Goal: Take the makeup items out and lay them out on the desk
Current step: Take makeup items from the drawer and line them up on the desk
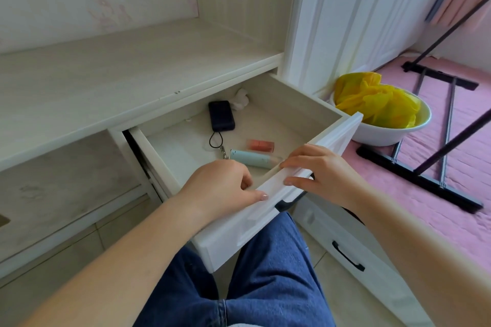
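**Open drawer with makeup inside**

A white drawer (268, 218) sticks out from under the pale wooden counter (106, 79). To the right, a white bowl (385, 133) holds a crumpled yellow bag (372, 101), and it sits on a pink bed (438, 172). A black metal rack (430, 167) lies on the bed too. Below the open drawer is another drawer with a black handle (347, 256). Blue jeans (271, 279) show at the bottom.

In the drawer a black power bank (221, 115) lies near the back, with a black loop cord (215, 139) in front of it. A crumpled white tissue (240, 99) sits in the back corner.

The makeup is in the drawer too. A small pinkish-orange lip bottle (259, 144) lies flat in the middle. Just in front of it is a light blue tube (252, 159) with a clear cap, also flat.

The left hand (223, 186) reaches over the drawer front, fingers curled down inside and thumb on the edge. What the fingers touch is hidden. The right hand (316, 172) curls its fingers over the top edge of the drawer front and grips it. The hands cover the near part of the drawer.
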Demonstrator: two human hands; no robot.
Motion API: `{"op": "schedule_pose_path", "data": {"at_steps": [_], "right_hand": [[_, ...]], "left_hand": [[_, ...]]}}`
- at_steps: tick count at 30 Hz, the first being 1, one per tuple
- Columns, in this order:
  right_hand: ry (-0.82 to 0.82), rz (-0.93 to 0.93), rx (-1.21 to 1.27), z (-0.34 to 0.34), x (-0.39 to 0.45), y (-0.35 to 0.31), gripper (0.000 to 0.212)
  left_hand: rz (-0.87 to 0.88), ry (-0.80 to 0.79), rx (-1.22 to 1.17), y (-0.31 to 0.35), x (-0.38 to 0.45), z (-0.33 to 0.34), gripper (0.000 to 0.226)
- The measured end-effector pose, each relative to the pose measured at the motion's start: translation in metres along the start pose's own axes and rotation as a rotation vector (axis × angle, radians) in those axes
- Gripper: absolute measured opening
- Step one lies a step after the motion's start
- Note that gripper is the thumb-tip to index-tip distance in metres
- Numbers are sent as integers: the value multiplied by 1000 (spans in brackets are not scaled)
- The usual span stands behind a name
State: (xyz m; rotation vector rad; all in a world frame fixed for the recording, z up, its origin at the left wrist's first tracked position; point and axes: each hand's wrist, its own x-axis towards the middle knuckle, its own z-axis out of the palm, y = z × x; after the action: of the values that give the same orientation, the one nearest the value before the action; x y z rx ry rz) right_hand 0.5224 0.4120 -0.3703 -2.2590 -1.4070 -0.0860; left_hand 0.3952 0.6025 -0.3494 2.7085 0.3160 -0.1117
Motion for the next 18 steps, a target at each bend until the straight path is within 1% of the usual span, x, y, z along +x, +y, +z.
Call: {"op": "schedule_pose_path", "data": {"at_steps": [2,5,7,9,12,14,18], "right_hand": [[-4,-9,-4,-1,-3,0,30],[-45,-26,-13,-5,-1,2,30],[-79,-2,29,-11,4,4,25],[-80,38,77,-18,18,8,22],[-81,88,14,-18,53,20,25],[-153,147,-76,-12,83,30,28],[-404,215,-319,16,135,50,38]], "left_hand": [[15,-24,-29,1,0,0,46],[24,-100,-93,-5,6,-5,37],[29,-126,-94,-13,14,-9,34],[27,-105,-65,-25,30,-11,32],[1,-71,35,-43,61,-10,36],[-13,-57,114,-53,84,-6,41],[-11,-85,166,-63,122,5,60]]}}
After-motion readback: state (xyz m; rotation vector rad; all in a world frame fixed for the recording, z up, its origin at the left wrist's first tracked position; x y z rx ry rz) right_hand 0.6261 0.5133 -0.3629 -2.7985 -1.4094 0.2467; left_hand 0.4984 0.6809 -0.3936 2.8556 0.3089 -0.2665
